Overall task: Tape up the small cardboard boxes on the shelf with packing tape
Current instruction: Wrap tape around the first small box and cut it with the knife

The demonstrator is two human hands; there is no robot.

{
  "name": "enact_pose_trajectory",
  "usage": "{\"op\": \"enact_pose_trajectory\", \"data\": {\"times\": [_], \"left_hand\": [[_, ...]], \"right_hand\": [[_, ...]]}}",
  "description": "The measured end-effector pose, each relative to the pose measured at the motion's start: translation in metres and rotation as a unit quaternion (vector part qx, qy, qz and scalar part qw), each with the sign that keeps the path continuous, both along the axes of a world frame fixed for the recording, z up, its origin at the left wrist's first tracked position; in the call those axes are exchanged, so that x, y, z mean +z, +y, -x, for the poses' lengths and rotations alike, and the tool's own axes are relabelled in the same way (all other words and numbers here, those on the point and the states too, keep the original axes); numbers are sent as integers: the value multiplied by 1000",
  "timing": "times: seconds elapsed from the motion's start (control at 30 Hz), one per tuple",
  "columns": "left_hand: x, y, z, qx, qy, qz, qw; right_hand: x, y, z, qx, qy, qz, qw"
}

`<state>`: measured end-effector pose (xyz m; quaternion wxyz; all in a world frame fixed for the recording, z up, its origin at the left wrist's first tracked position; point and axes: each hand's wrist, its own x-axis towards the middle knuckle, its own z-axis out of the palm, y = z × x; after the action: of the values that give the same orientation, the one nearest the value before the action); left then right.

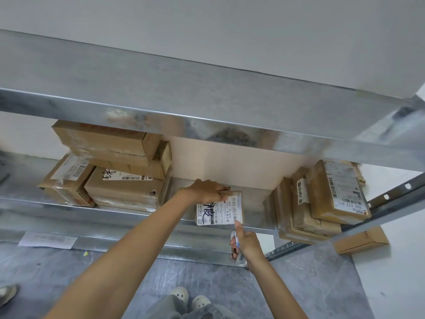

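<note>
A small cardboard box (pixel 226 211) with a white shipping label lies on the metal shelf (pixel 138 215) near its front edge. My left hand (pixel 207 191) grips the box's far left corner from above. My right hand (pixel 245 244) is just below the shelf edge, its thumb touching the box's near right corner. That hand's fingers curl round a small white and blue object (pixel 235 244); what it is I cannot tell. No roll of packing tape is in view.
A stack of taped cardboard boxes (pixel 108 171) fills the shelf's left part. More labelled boxes (pixel 322 203) lean at the right end. An upper metal shelf (pixel 207 107) overhangs. A flat box (pixel 361 240) lies on the floor at right. My shoes (pixel 190 298) stand below.
</note>
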<state>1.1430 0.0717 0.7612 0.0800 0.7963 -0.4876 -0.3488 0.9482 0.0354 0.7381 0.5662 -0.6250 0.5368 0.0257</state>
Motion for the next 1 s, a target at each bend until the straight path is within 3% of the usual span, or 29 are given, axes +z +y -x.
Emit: {"op": "enact_pose_trajectory", "data": {"times": [0.1, 0.23, 0.4, 0.6, 0.83, 1.0], "left_hand": [[4, -10, 16, -10, -64, -20, 998], [-8, -12, 44, -22, -127, 55, 990], [-20, -12, 42, -12, -156, 79, 984], [-21, -15, 39, 59, -113, 110, 986], [-14, -25, 49, 124, -136, 81, 980], [-15, -27, 52, 194, -128, 109, 966]], "right_hand": [[2, -1, 2, 6, 0, 0, 1000], [4, 1, 2, 9, 12, -15, 1000], [-2, 2, 1, -1, 5, -13, 1000], [-9, -4, -1, 10, -14, -3, 1000], [-10, -6, -3, 17, -13, 18, 1000], [-9, -9, -4, 13, -13, 20, 1000]]}}
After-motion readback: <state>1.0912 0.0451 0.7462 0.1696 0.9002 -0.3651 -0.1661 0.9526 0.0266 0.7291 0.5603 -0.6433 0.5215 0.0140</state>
